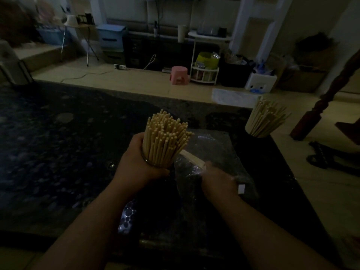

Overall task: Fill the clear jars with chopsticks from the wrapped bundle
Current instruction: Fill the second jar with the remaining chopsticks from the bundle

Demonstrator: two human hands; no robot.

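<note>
Chopsticks point(165, 137) pack the clear jar point(145, 160), which the left grip point(136, 162) curls round over the dark surface point(58, 143). The right grip point(218, 182) pinches a few loose sticks point(192, 157) at the plastic wrap point(218, 151) just beside it. A second filled jar point(261, 121) stands well apart, far right.

The left hand point(136, 164) and right hand point(218, 180) are bare, as are both forearms point(87, 221).

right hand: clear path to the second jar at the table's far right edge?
Probably yes: nothing stands between the right hand and that jar; only the plastic wrap lies there. But the hand holds a few chopsticks, so its grip is taken.
</note>
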